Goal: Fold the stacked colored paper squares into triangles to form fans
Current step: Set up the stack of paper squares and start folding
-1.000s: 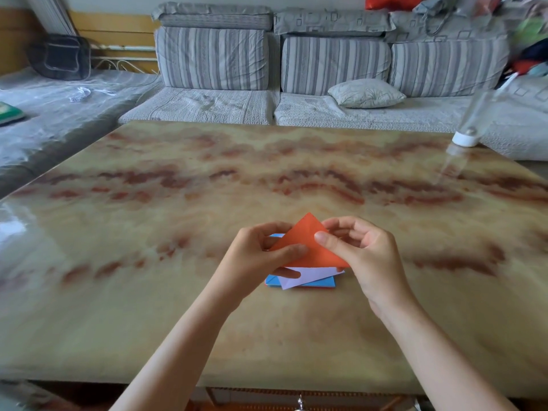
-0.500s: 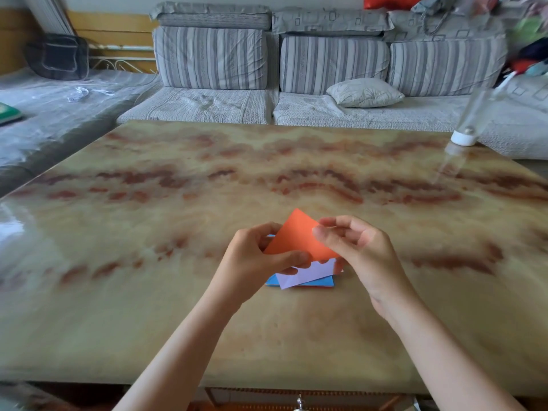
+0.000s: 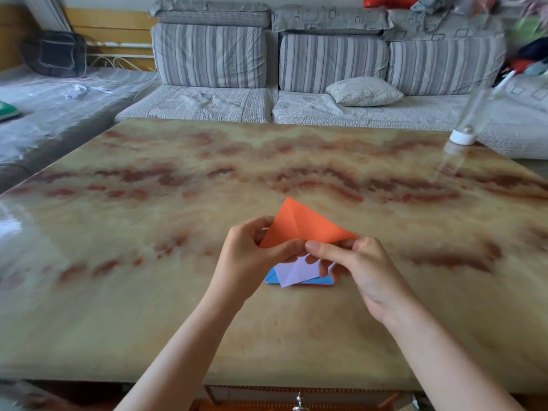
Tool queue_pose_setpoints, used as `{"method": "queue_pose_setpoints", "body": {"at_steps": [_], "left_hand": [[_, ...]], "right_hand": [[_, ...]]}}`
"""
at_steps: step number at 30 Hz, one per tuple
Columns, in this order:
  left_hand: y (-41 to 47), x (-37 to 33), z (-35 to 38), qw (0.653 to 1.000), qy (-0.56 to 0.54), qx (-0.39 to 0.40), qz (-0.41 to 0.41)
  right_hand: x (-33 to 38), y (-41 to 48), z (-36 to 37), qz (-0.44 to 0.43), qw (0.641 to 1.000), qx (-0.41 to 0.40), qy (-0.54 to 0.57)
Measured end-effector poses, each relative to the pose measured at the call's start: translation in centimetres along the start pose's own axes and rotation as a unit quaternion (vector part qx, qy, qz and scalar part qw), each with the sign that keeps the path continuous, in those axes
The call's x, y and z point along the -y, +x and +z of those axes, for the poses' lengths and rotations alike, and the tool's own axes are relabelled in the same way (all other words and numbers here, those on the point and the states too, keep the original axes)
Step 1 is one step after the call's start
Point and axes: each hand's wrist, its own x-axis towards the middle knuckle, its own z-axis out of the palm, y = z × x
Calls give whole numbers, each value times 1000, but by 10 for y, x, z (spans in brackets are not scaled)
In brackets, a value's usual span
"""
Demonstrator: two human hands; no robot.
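Pinching orange paper (image 3: 299, 225) by its near edge, left hand (image 3: 252, 256) toward one end, right hand (image 3: 361, 262) toward the other, held just above the stack (image 3: 296, 275) on the bench (image 3: 148, 292), likely to align edges before creasing

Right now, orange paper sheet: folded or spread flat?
Folded: the orange paper sheet shows as a creased triangle, pinched along its lower edge by the left hand and right hand.
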Motion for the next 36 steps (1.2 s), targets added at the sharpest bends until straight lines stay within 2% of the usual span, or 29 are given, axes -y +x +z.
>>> {"method": "queue_pose_setpoints", "body": {"at_steps": [8,18,26,30,36], "left_hand": [[1,-2,-2,1000,-21,-18,-14],[1,-3,-6,999,-40,-10,-22],[3,-2,-8,998,-34,-41,-20],[0,-3,-2,999,-33,-26,-18],[-2,-2,4,1000,-9,-24,-9]], "right_hand": [[1,0,4,5,998,-4,67],[-1,4,-4,-23,997,-36,61],[-5,10,-9,7,989,-62,132],[-6,3,4,14,999,-20,34],[-6,4,10,11,996,-62,57]]}}
